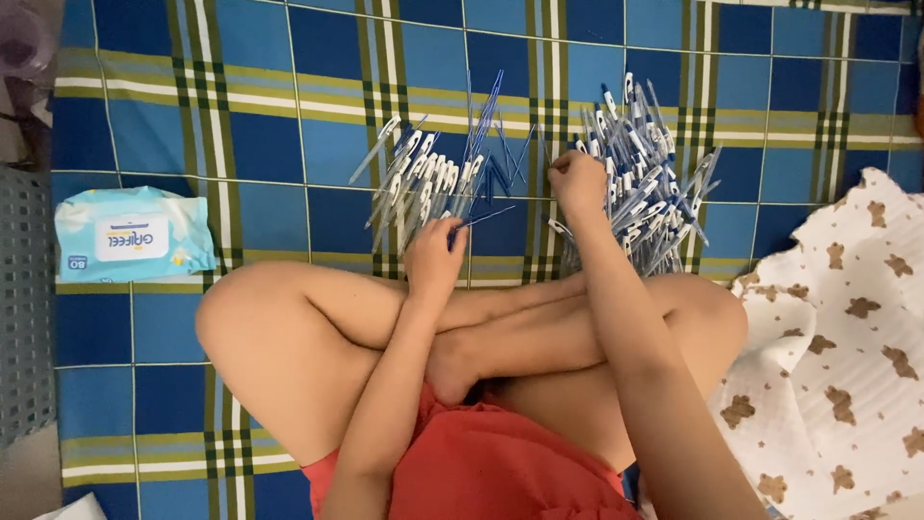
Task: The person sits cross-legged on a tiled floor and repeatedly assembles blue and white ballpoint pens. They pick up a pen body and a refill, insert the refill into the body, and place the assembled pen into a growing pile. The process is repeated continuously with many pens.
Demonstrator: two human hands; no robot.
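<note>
Red shorts (500, 472) nearest, then crossed bare legs (318, 337) of a person sitting on a blue checked mat (260, 144) with green-yellow stripes. Left hand (435, 258) just past the knees, fingers curled round one thin blue pen part (478, 219) that sticks out to the right; hand touches the near edge of the left pile (433, 173), blue-and-white pens fanned out on the mat. Right hand (577, 183) farther out, closed into a fist at the left edge of the right pile (645, 183), a denser heap of the same pens; what it pinches, cannot tell. Piles sit side by side, narrow gap between. Wet-wipe pack (130, 236), pale blue, far left on mat. Grey plastic basket (24, 299) at left edge. White cloth with brown bear shapes (837, 337) on right, near the right knee.
</note>
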